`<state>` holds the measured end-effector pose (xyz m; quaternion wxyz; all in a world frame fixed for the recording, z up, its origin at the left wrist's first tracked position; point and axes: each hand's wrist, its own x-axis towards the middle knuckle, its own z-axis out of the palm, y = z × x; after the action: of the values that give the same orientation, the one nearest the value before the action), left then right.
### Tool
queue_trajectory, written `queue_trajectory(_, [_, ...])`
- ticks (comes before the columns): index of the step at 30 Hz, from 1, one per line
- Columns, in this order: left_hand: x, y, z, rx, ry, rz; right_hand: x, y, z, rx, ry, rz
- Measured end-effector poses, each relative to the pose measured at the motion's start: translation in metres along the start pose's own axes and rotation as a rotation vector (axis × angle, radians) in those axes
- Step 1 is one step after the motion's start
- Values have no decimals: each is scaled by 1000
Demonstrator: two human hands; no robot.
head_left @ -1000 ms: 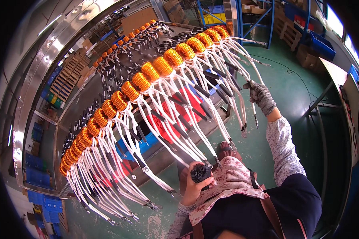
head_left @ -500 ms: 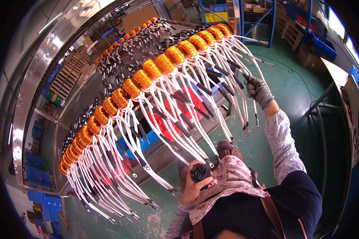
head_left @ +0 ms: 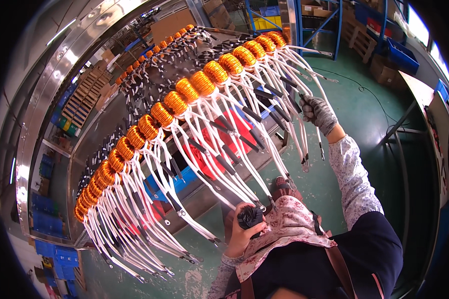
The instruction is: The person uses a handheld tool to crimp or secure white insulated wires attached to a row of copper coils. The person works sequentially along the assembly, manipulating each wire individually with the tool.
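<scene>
Head camera looks down on my two hands and a long curved row of orange copper-wound toroid coils, each trailing white sleeved leads with black bands and metal terminals. My right hand, in a grey knit glove, is closed around one of those white leads near the far end of the row, up beside the last coils. My left hand is bare and clamped on a small black handheld tool, close to my patterned apron and just below the hanging terminal ends.

I count roughly twenty coils in the near row, though the ones at the lower left bunch together and I cannot be sure. A second, smaller-looking row of orange coils runs behind it on the grey metal tabletop. Red and blue bins show beneath the leads, which hang between me and them. A green floor spreads to the right, with blue crates and blue shelving beyond.
</scene>
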<state>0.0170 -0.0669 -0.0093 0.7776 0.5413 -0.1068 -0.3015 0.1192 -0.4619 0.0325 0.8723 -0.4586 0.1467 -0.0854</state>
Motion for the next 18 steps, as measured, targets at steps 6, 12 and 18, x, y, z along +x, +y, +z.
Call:
queue_trajectory(6, [0,2,6,-13,-29,-30,16,7,-30,701,-378,193])
queue_trajectory(12, [-5,1,0,-27,24,-16,-16,6,24,-1533,505,-855])
queue_trajectory(18, [-2,1,4,-6,-8,-16,22,-4,-7,442,-243,225])
